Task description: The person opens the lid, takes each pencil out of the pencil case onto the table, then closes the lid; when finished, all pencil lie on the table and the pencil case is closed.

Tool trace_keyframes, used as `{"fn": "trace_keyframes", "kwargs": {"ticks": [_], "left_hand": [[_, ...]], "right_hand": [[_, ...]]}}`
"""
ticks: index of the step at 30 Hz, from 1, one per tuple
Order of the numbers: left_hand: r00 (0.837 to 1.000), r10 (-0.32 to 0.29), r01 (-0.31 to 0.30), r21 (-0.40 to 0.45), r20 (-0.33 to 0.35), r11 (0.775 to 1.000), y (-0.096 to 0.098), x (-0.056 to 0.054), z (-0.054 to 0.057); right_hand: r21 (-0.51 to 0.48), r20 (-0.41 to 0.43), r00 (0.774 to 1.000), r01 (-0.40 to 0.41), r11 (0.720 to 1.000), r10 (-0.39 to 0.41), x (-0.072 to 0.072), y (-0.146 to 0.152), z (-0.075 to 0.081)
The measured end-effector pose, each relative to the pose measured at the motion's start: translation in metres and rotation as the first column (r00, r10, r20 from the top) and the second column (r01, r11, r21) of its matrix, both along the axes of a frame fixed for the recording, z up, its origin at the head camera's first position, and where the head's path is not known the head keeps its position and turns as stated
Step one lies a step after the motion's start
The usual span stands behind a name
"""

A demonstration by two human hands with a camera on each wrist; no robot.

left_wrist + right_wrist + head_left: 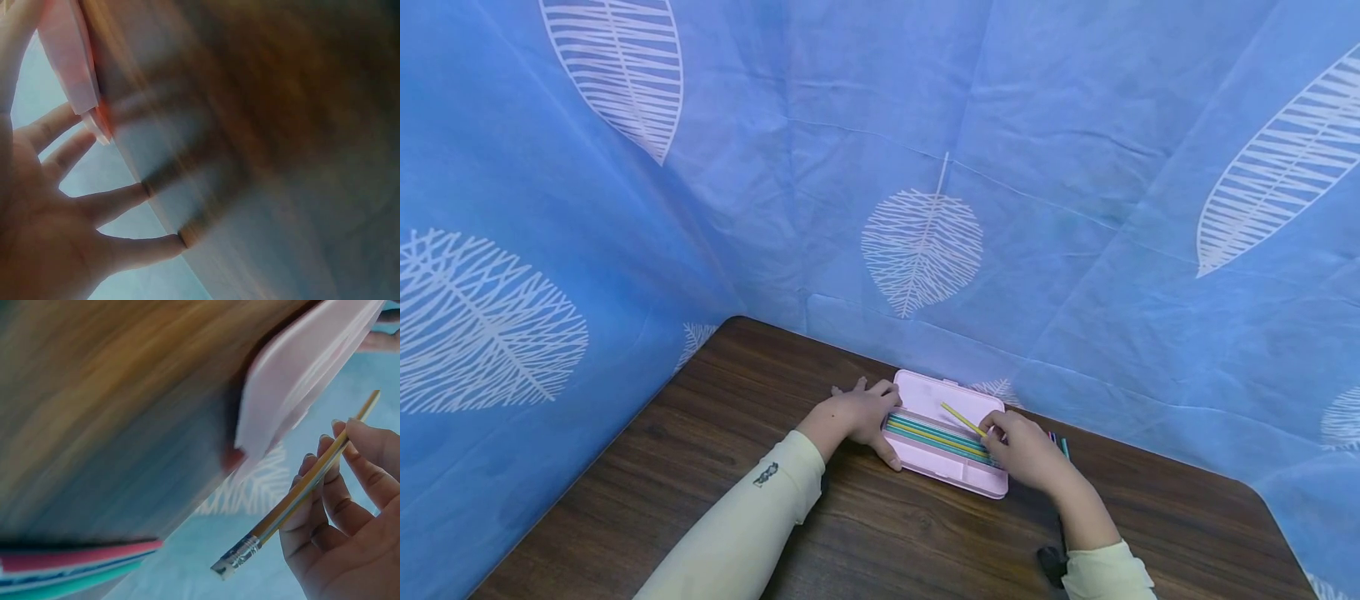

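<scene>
A pink pencil case [932, 464] lies on the table with its lid [925, 390] folded back toward the wall. Several teal and yellow pencils [936, 436] lie lengthwise in its tray. My left hand [859, 414] is at the case's left end, its thumb along the near side and its fingers spread out by the lid. Over the right end, my right hand [1021, 448] pinches a yellow pencil [294, 499] between thumb and fingers. That pencil is tilted, and its metal band and eraser end show past the fingers in the right wrist view.
Beyond the right hand lie more pencils [78, 570], red, blue and teal, partly hidden by that hand in the head view. A dark object [1052, 567] is beside the right forearm. Blue cloth [820, 208] with white leaf prints hangs behind the brown wooden table [880, 550].
</scene>
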State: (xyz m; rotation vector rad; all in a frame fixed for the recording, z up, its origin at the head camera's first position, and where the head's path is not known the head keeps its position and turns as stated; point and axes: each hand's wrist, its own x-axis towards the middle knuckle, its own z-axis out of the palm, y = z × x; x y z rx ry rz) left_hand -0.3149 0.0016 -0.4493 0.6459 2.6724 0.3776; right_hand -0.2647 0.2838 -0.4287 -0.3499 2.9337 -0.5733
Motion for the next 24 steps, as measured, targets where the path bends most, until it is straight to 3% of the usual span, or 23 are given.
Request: {"fn": "trace_keyframes", "kwargs": {"ticks": [15, 24], "left_hand": [[1.000, -0.005, 0.005, -0.002, 0.004, 1.000, -0.001, 0.000, -0.002], [1.000, -0.010, 0.010, -0.002, 0.002, 1.000, -0.001, -0.001, -0.003]], "right_hand": [[0.017, -0.002, 0.980, 0.198, 0.980, -0.198, 0.009, 0.048, -0.001], [0.034, 0.095, 0.947, 0.303, 0.952, -0.305, 0.010, 0.072, -0.010]]}}
